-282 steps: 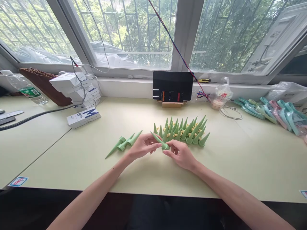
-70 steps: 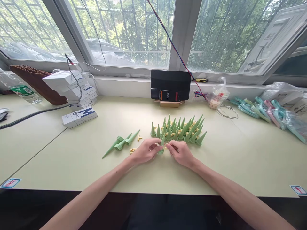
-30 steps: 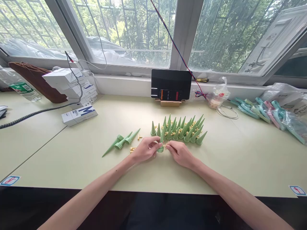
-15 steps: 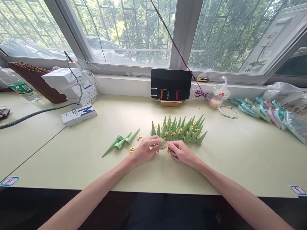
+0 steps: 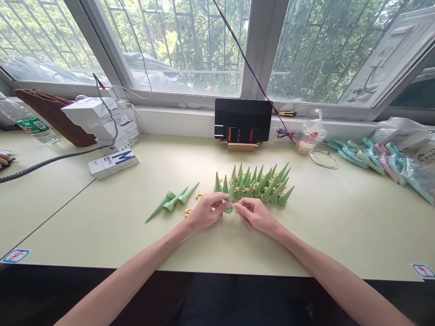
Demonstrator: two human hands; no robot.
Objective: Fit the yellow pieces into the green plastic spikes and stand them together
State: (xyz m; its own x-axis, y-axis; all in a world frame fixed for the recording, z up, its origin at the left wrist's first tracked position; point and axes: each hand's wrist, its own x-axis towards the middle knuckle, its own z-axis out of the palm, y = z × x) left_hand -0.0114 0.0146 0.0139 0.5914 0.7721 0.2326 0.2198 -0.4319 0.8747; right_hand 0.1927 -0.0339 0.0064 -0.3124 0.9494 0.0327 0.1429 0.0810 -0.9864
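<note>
My left hand (image 5: 208, 212) is closed around a green watering spike (image 5: 230, 197), its point up. My right hand (image 5: 255, 213) pinches a small yellow valve (image 5: 234, 206) against the side of that spike; whether it sits in a hole there is hidden by my fingers. Behind both hands several green spikes (image 5: 267, 190) stand points up in rows, with yellow valves between them. Left of my left hand lie loose green spikes (image 5: 173, 202) on their sides. A loose yellow valve (image 5: 198, 194) and a few more yellow pieces (image 5: 188, 212) lie close by my left hand.
A phone (image 5: 242, 135) showing a timer leans on a black screen (image 5: 243, 115) at the back. White boxes (image 5: 113, 164), a bottle (image 5: 36, 129) and a coiled cable (image 5: 61, 157) are at the left. Bagged colored tools (image 5: 387, 156) lie right. Someone's fingers (image 5: 4, 159) show at the far left.
The spike in my left hand has turned from tilted to upright. My right hand has shifted slightly left, bringing the valve against the spike's side.
</note>
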